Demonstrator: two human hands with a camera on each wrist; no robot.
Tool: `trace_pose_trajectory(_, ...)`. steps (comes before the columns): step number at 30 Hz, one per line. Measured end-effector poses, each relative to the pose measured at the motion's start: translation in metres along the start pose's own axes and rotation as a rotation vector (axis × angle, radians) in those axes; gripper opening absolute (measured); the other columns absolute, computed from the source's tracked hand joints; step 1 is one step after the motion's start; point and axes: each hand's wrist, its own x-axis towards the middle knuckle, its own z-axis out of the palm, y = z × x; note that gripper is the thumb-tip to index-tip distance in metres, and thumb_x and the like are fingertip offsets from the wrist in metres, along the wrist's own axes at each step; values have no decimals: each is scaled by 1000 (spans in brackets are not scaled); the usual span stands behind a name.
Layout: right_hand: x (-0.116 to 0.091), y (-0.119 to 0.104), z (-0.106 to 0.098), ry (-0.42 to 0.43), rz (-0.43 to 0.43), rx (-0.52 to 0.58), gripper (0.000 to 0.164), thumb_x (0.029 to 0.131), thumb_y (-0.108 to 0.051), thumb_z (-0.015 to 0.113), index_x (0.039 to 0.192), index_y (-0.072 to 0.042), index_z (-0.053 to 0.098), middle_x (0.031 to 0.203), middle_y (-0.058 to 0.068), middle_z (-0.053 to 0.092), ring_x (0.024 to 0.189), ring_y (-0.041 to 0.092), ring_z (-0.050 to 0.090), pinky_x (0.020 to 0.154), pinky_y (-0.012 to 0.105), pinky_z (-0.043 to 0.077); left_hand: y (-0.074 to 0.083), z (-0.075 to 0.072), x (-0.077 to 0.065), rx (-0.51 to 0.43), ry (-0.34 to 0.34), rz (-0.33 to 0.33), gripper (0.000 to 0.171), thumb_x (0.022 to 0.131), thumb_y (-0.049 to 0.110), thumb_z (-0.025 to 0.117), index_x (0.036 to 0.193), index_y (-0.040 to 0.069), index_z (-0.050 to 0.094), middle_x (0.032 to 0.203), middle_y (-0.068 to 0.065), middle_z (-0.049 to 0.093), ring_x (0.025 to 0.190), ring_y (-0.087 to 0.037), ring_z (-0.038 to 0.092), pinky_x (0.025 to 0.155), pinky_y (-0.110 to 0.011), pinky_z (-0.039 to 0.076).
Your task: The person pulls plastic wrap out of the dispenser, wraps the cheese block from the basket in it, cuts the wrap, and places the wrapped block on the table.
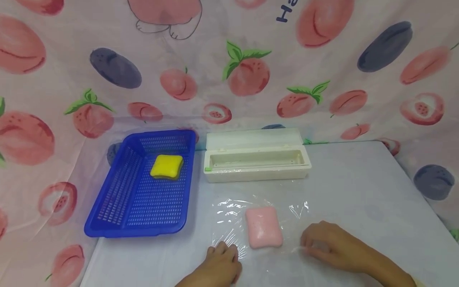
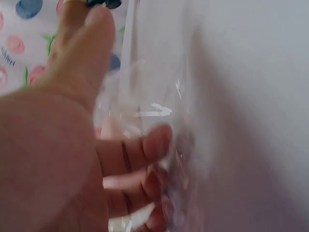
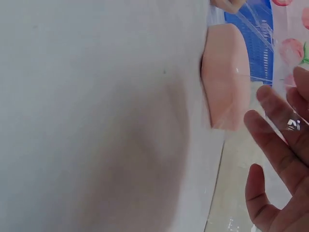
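Note:
A pink pillow-shaped block (image 1: 264,227) with a glossy top lies on a sheet of clear plastic wrap (image 1: 226,207) on the white table. My left hand (image 1: 222,265) rests at the wrap's near left, beside the block. In the left wrist view its thumb extends away from the slightly bent fingers (image 2: 157,142), which touch the crinkled film. To the right of the block, my right hand (image 1: 331,245) pinches the near right edge of the wrap between thumb and index finger. Its other fingers (image 3: 270,135) spread apart, and film stretches from the hand towards the block (image 3: 225,77).
A white wrap dispenser (image 1: 256,175) with its lid raised and a green slider stands behind the block. At the left, a blue plastic basket (image 1: 190,191) holds a yellow pillow-shaped block (image 1: 167,166). Fruit-printed cloth (image 1: 150,107) hangs behind the table (image 1: 358,183).

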Motion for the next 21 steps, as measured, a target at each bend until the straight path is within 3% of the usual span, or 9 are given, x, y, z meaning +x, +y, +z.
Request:
trace_pose_trajectory(5, 6, -4, -1, 30, 60, 118, 28, 91, -13, 76, 91, -36, 60, 95, -22, 70, 86, -3, 63, 71, 23, 52, 17, 0, 12, 58, -40, -164, 38, 69, 46, 88, 82, 12, 76, 93, 3, 46, 89, -19, 38, 69, -36, 32)
trace_pose_trajectory(10, 11, -7, -1, 46, 103, 192, 26, 94, -11, 73, 91, -33, 58, 82, -22, 66, 74, -6, 57, 62, 17, 48, 26, 1, 17, 61, -60, -234, 50, 71, 60, 83, 72, 11, 74, 92, -1, 45, 89, -22, 39, 68, -38, 32)
trace_pose_trajectory(13, 13, -8, 0, 59, 135, 165, 28, 93, -13, 74, 90, -35, 57, 73, -26, 55, 66, -7, 48, 58, 14, 41, 26, 0, 17, 49, -74, -220, 43, 79, 60, 76, 74, 17, 76, 91, -1, 46, 89, -22, 40, 67, -39, 33)
trace_pose_trajectory(16, 13, -9, -1, 52, 176, 128, 28, 93, -17, 74, 89, -37, 56, 71, -29, 49, 65, -7, 46, 58, 15, 38, 21, -8, 11, -19, -62, -163, 18, 83, 45, 73, 82, 27, 77, 89, 2, 46, 85, -19, 40, 64, -35, 32)
trace_pose_trajectory(18, 13, -9, -1, 47, 189, 107, 27, 93, -19, 74, 90, -38, 56, 71, -31, 50, 66, -7, 46, 60, 16, 38, 14, -17, 5, -110, -50, -113, 6, 81, 35, 73, 85, 31, 76, 89, 6, 46, 81, -15, 39, 63, -31, 32)
trace_pose_trajectory(21, 12, -7, -1, 52, 186, 96, 26, 93, -19, 75, 91, -39, 58, 73, -29, 55, 67, -7, 46, 60, 17, 38, 1, -32, -3, -188, -13, -51, 3, 85, 30, 70, 84, 30, 73, 91, 10, 50, 78, -8, 43, 63, -26, 38)
